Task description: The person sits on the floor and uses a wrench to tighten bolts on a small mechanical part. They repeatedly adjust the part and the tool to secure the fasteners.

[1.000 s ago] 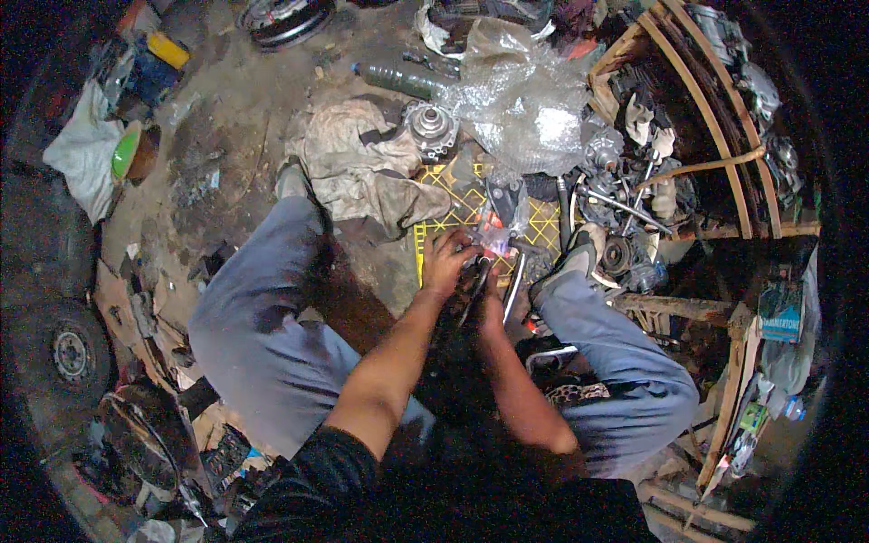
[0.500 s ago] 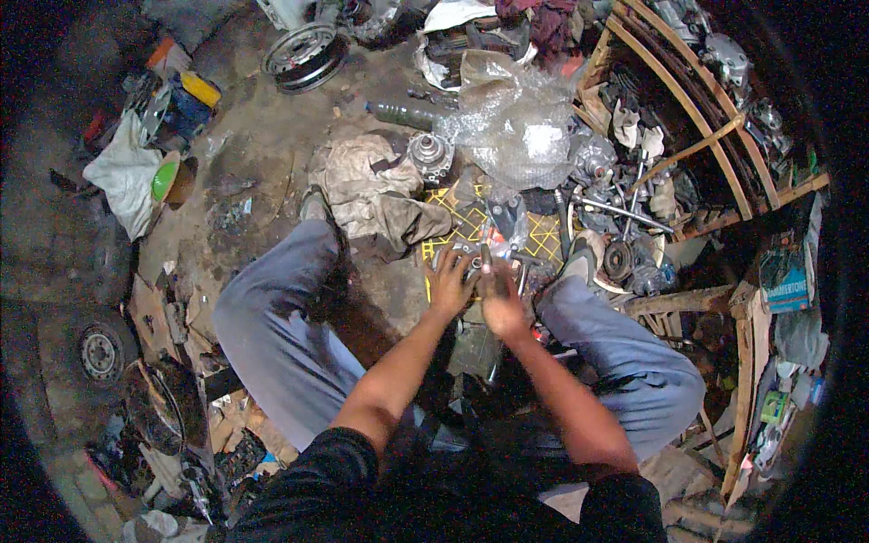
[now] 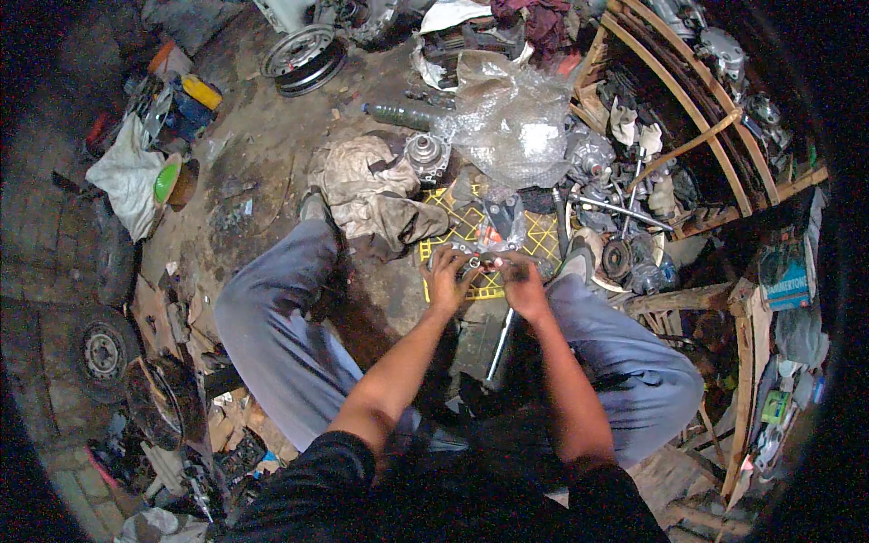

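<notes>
A dark metal mechanical part with a small bright ring (image 3: pixel 474 262) lies in front of me, at the near side of a yellow lattice crate (image 3: pixel 543 240). My left hand (image 3: pixel 447 282) grips its left side with bent fingers. Opposite it, my right hand (image 3: pixel 524 288) is closed, fingertips pinched at the part's right side; what they hold is too small to make out. Just beyond, a grey metal piece (image 3: pixel 503 220) rests on the crate. A chrome bar (image 3: pixel 499 347) slants down between my forearms.
Beyond the crate lie a crumpled beige cloth (image 3: pixel 362 181), a round metal housing (image 3: pixel 427 154) and clear bubble wrap (image 3: pixel 511 122). To the right, a basin of metal parts (image 3: pixel 620 253) stands by a wooden frame (image 3: pixel 697 100). A wheel rim (image 3: pixel 303 59) is far left.
My right hand has shifted right, away from the left hand, and turned into a pinch. The chrome bar between my forearms shows more fully now. My left hand has hardly moved.
</notes>
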Tool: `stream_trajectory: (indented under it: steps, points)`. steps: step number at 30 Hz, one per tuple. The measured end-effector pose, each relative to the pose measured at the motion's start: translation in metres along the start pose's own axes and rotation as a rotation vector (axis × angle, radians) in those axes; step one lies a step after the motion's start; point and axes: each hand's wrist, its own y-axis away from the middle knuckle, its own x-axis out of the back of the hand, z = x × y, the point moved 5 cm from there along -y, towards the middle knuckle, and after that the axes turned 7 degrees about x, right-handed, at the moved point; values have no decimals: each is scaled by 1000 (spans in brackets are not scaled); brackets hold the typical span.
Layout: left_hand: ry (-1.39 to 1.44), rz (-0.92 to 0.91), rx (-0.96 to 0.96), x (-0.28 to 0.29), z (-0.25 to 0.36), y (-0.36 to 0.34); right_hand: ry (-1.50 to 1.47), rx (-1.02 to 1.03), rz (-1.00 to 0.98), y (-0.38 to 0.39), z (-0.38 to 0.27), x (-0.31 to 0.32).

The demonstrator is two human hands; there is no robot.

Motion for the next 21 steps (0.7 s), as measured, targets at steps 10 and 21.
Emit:
stream_trajectory:
  steps: [10,21]
  points:
    - [-48,-41,0,1,-15,3,184,-15,-169,-5,-13,-18]
    - [-76,-91,76,-2,-20,6,446,-35,-269,-22,-13,-20]
